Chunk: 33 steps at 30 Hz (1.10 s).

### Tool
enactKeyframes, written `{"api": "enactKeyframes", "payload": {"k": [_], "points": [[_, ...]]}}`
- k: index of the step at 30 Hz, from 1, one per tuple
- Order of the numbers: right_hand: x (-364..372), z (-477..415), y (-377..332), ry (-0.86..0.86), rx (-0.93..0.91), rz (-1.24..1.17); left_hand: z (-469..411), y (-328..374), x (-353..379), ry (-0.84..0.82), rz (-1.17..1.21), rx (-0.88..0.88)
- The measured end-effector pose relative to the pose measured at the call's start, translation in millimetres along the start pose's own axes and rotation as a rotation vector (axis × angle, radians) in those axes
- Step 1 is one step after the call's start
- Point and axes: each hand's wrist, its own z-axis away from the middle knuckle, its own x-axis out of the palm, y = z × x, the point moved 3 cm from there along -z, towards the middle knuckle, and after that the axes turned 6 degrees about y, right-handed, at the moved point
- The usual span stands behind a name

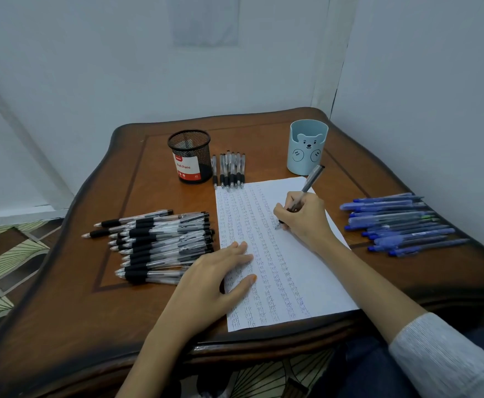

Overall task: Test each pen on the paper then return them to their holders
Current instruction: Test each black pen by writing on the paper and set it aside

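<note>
The right hand (pixel 304 219) pinches the grey pen (pixel 309 179) in its fingers (pixel 281 211), tip on the paper (pixel 329 282). The left hand (pixel 215 277) lies flat, fingers straight, pinning the paper; apply light strokes on unmarked space.

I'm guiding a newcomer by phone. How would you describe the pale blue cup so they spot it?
On the brown wooden table, look past the far right corner of the paper. The cup stands there upright; unlike the black mesh holder to its left, it shows a bear's face.
</note>
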Motion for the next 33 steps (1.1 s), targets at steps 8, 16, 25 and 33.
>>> {"api": "enactKeyframes", "payload": {"k": [8, 16, 25, 33], "points": [[-2.0, 0.8, -2.2, 0.005, 0.01, -0.019, 0.2, -0.3, 0.5, -0.012, -0.017, -0.001], [-4.5, -1.9, 1.2, 0.08, 0.004, -0.037, 0.8, 0.3, -0.3, 0.009, -0.001, 0.003], [-4.9, -2.3, 0.4, -0.011, 0.026, -0.026, 0.3, 0.4, 0.2, -0.003, -0.013, -0.005], [-5.6, -2.6, 0.9, -0.014, 0.012, -0.031, 0.7, 0.4, -0.3, -0.002, -0.014, -0.002]]}}
